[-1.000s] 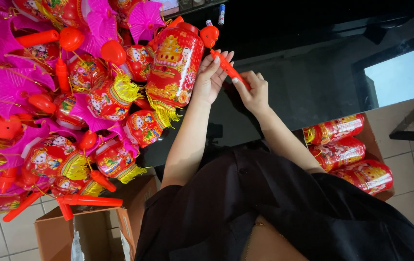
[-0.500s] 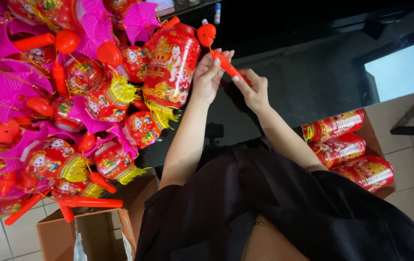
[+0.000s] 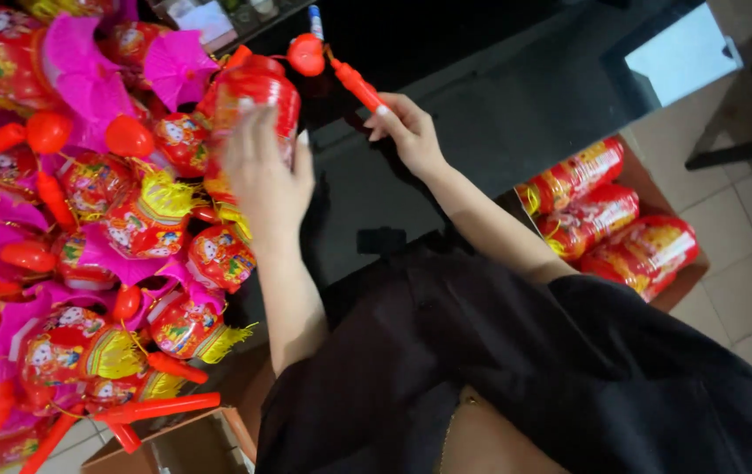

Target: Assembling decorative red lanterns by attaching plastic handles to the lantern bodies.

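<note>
Cardboard box (image 3: 174, 443): nearest, low in view, open, below the pile.
Lantern pile (image 3: 86, 254): red and pink paper lanterns with yellow tassels, heaped on the left.
Left hand (image 3: 264, 171): fingers spread, palm wrapped on the red lantern (image 3: 257, 96) at the pile's edge.
Right hand (image 3: 407, 132): pinching the orange handle stick (image 3: 357, 85) over the dark counter (image 3: 481, 114).
Box of lanterns (image 3: 613, 219): right side, flattened red ones.

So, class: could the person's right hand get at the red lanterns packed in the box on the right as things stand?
Probably yes: the box is open-topped, nothing covers the lanterns, but the right hand already holds a red handle.
</note>
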